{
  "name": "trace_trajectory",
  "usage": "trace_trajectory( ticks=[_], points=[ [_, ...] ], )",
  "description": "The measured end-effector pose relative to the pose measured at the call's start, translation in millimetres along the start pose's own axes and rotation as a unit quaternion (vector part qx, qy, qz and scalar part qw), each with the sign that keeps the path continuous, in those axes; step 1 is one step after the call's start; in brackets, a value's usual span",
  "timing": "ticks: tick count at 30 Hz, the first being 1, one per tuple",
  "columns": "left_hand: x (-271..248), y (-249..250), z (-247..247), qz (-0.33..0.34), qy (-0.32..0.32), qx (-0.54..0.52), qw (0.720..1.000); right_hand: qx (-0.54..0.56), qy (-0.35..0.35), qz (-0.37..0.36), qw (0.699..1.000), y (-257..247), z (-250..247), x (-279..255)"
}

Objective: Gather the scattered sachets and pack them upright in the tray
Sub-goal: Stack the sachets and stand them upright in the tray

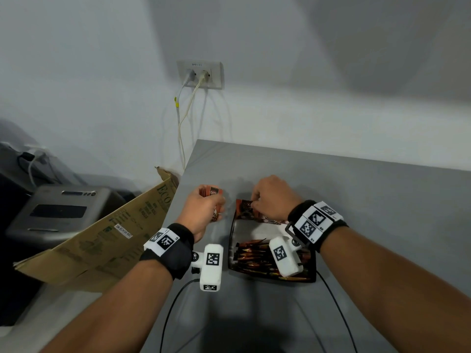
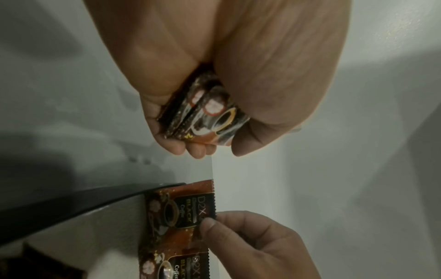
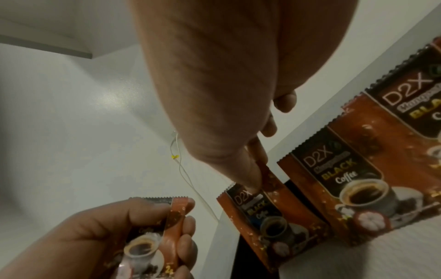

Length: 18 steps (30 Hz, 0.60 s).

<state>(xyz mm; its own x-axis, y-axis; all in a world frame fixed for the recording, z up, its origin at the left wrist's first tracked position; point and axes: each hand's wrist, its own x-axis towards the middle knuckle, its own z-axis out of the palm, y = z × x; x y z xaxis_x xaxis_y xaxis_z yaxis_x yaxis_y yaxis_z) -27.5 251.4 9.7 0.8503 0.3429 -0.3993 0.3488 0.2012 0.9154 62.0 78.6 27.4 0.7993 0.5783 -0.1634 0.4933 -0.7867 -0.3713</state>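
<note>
Both forearms are reaching in from 6 o'clock. Left hand (image 1: 204,207) is gripping a small bunch of sachets (image 1: 212,193), their tops sticking out at its 12 o'clock, just left of the black tray (image 1: 231,240). Right hand (image 1: 274,197) is pinching the top edge of an upright sachet (image 2: 183,209) at the tray's far end, thumb (image 3: 248,169) pressing on its face.

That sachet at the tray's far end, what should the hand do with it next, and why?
Probably let go once it stands. The right hand pinches the sachet upright at the tray end, and the left hand holds more sachets waiting.
</note>
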Motion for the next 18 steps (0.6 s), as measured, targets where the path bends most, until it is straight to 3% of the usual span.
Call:
trace_trajectory(
  ticks=[18],
  points=[
    [-2.0, 0.8, 3.9, -0.023, -0.025, -0.012, 0.999, -0.011, -0.016, 0.008, 1.000, 10.6, 3.7, 3.4]
  ],
)
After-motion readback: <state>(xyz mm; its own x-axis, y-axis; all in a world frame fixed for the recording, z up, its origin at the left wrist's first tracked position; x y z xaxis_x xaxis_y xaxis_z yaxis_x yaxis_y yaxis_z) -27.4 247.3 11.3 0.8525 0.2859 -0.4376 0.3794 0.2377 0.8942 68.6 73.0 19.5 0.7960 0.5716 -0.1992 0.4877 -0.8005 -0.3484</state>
